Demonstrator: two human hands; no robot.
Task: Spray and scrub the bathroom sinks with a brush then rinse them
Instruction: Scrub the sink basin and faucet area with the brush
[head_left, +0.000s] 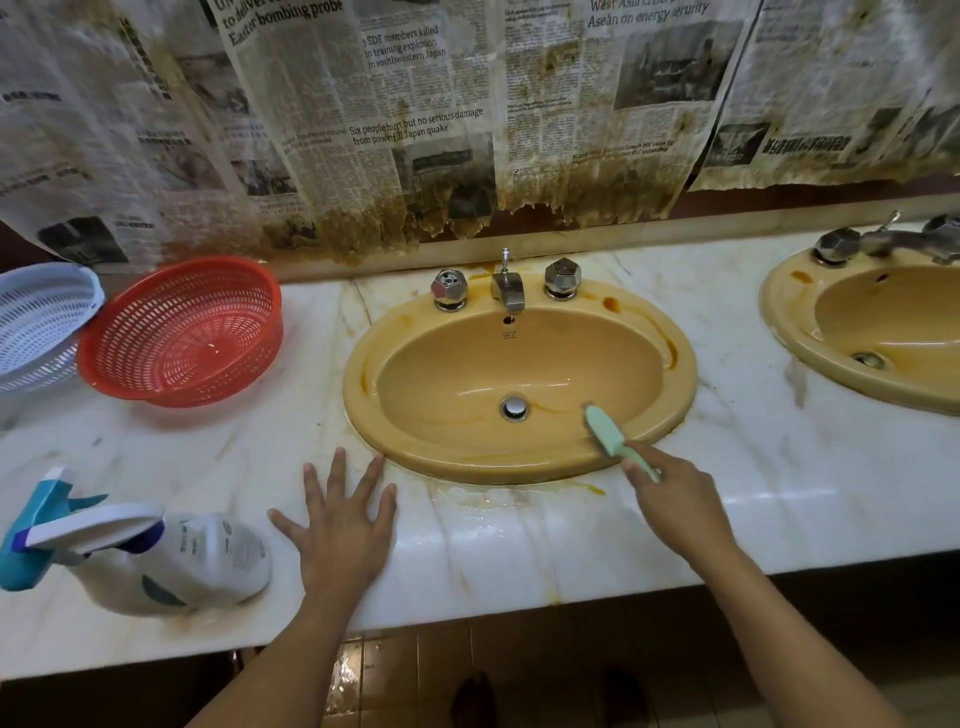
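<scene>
A tan oval sink (519, 364) with brown stains sits in the marble counter straight ahead. My right hand (675, 499) grips the handle of a pale green brush (610, 434), whose head rests on the basin's inner front right wall, right of the drain (515, 407). My left hand (345, 525) lies flat with fingers spread on the counter, just left of the sink's front rim. A white spray bottle (171, 564) with a blue trigger stands at the near left, apart from both hands. A second tan sink (883, 332) shows at the far right.
A red colander (182, 332) and a white one (39, 322) lean at the back left of the counter (727, 493). The tap (508, 288) has two metal knobs beside it. Stained newspaper (441, 130) hangs over the wall behind. Brown puddles lie along the sink's front rim.
</scene>
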